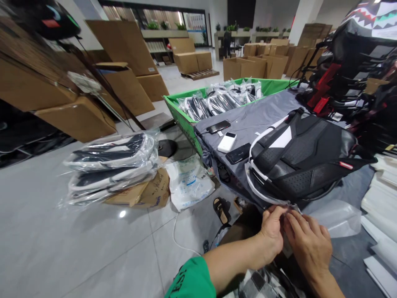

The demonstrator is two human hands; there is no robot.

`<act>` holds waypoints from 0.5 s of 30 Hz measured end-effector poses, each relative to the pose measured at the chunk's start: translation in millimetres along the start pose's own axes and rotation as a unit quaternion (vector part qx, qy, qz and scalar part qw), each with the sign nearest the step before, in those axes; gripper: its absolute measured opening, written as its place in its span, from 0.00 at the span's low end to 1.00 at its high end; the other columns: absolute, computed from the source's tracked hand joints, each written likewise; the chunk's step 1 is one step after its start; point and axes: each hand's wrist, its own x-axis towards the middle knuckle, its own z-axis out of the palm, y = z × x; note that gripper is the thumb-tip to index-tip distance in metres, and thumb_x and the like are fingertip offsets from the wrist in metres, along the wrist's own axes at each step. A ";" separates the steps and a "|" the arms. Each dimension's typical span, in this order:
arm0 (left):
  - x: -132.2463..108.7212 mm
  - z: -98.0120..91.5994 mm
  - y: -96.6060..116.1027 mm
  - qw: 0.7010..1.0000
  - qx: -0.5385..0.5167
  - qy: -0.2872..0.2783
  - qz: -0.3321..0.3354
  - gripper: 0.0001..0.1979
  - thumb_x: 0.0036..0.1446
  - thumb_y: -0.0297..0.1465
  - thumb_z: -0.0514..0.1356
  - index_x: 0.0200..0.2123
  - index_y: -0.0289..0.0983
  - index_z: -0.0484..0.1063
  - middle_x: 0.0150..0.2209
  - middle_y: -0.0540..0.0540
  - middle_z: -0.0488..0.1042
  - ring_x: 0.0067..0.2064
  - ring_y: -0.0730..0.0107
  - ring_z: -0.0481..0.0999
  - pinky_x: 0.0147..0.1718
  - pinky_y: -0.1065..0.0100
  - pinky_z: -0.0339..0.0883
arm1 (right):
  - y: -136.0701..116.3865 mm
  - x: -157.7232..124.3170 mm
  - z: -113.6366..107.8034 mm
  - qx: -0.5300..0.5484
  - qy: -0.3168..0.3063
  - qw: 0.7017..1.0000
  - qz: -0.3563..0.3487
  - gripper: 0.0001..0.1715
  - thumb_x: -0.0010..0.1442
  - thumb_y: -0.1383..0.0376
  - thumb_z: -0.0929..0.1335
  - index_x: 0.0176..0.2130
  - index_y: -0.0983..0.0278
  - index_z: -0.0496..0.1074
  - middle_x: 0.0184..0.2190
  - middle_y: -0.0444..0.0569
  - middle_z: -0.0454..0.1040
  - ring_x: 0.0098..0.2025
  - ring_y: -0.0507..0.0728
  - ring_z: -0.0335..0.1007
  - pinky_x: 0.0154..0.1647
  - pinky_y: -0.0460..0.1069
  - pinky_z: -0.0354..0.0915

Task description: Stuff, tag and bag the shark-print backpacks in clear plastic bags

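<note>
A black backpack point(297, 161) with white trim and a red tag lies on a grey cloth point(248, 120) covering the table. My left hand point(271, 229), with a green sleeve point(190, 279) on its arm, pinches the backpack's lower edge point(287, 209) at the white trim. My right hand point(307, 244) pinches the same spot from the other side. The fingers hide whatever small part they hold. A clear plastic bag point(336, 217) lies just right of my right hand.
On the cloth lie a smartphone point(218, 126), a white power bank point(227, 142) and a black phone point(238, 153). A green bin point(217, 103) holds bagged backpacks. Several wrapped backpacks point(111, 167) sit on the floor. Cardboard boxes stand behind, and a dark bag rack point(338, 78) stands right.
</note>
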 end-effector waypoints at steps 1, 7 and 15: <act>-1.1 0.4 -0.9 1.000 0.005 0.005 0.010 0.15 0.33 0.29 0.73 0.28 0.35 0.75 0.29 0.47 0.79 0.32 0.67 0.78 0.38 0.67 0.70 | -0.8 -1.5 0.5 0.005 0.003 1.000 0.001 0.13 0.73 0.65 0.61 0.43 0.65 0.74 0.41 0.51 0.82 0.41 0.61 0.71 0.39 0.55 0.56; 4.6 6.5 -9.2 0.996 0.052 0.062 0.039 0.16 0.38 0.24 0.72 0.30 0.37 0.70 0.28 0.50 0.77 0.31 0.68 0.77 0.36 0.67 0.72 | 4.1 -3.1 5.5 0.114 0.035 0.992 0.046 0.13 0.73 0.62 0.61 0.43 0.64 0.72 0.36 0.51 0.81 0.37 0.57 0.73 0.38 0.52 0.61; 7.2 10.5 -9.7 0.987 0.092 0.085 0.096 0.15 0.41 0.18 0.69 0.31 0.38 0.70 0.29 0.51 0.76 0.32 0.70 0.77 0.37 0.68 0.72 | 7.0 9.0 24.2 0.047 0.064 0.982 0.169 0.20 0.74 0.56 0.60 0.38 0.64 0.72 0.31 0.48 0.73 0.29 0.54 0.66 0.28 0.49 0.57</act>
